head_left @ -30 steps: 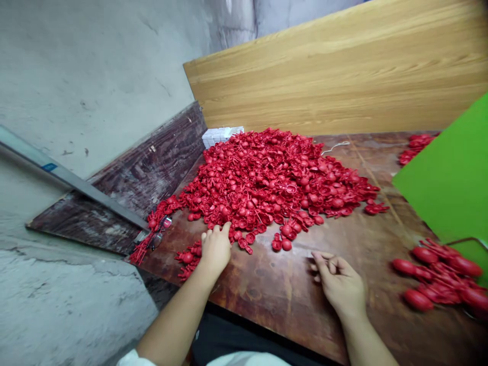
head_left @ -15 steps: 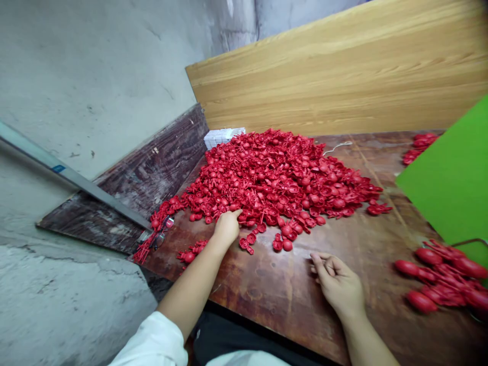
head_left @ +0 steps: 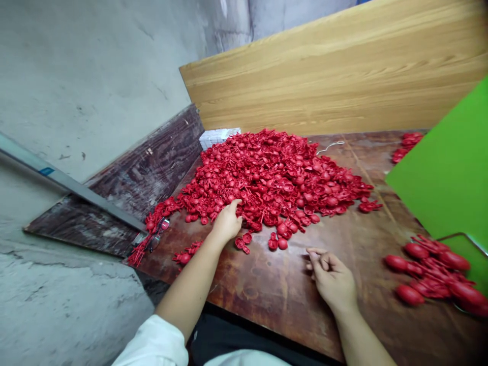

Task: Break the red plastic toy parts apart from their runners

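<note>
I judged the step to be picking from the red pile (head_left: 263,173) at 12 o'clock; the next move called for a fingertip pinch there. The left hand (head_left: 227,223) lay at its near edge, index extended, grip unconfirmed. The right hand (head_left: 335,282), at 2 o'clock, was loosely curled; I could not tell its contents.
</note>
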The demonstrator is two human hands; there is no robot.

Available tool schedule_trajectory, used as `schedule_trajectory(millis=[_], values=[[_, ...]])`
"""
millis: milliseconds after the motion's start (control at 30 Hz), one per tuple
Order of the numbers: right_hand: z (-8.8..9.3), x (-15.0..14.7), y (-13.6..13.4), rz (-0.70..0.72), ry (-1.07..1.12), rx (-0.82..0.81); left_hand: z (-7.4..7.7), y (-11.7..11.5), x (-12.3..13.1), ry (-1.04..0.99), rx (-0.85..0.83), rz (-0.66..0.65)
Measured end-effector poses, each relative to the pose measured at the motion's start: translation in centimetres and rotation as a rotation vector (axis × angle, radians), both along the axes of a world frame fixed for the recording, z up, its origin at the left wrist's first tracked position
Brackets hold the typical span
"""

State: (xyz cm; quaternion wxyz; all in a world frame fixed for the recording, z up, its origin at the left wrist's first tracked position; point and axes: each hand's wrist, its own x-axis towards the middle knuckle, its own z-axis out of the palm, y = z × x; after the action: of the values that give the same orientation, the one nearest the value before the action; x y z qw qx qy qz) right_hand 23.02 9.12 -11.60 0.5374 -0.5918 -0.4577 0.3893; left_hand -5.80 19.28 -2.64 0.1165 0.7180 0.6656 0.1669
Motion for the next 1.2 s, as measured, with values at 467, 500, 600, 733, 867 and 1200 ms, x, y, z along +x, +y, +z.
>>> schedule_trajectory(millis=[467,500,600,733,867,1200], values=[[0.9,-0.5,0.0,-0.058,0.156,-0.041,-1.7,-2.1,2.4,-0.027,-0.049,-0.006],[1.0,-0.5,-0.1,-0.063,0.155,-0.037,-1.5,-2.1,2.4,-0.037,-0.044,-0.008],[1.3,-0.6,-0.1,-0.077,0.149,-0.051,-0.6,-2.9,2.8,-0.083,-0.018,-0.020],[2.0,-0.9,-0.1,-0.124,0.230,-0.072,0.0,-6.1,4.1,-0.157,0.026,-0.057],[2.1,-1.0,-0.2,-0.140,0.273,-0.084,-1.2,-9.8,4.8,-0.110,-0.099,-0.156],[1.4,-0.9,-0.3,-0.120,0.264,-0.069,-3.3,-8.0,4.6,-0.110,0.024,-0.293]])
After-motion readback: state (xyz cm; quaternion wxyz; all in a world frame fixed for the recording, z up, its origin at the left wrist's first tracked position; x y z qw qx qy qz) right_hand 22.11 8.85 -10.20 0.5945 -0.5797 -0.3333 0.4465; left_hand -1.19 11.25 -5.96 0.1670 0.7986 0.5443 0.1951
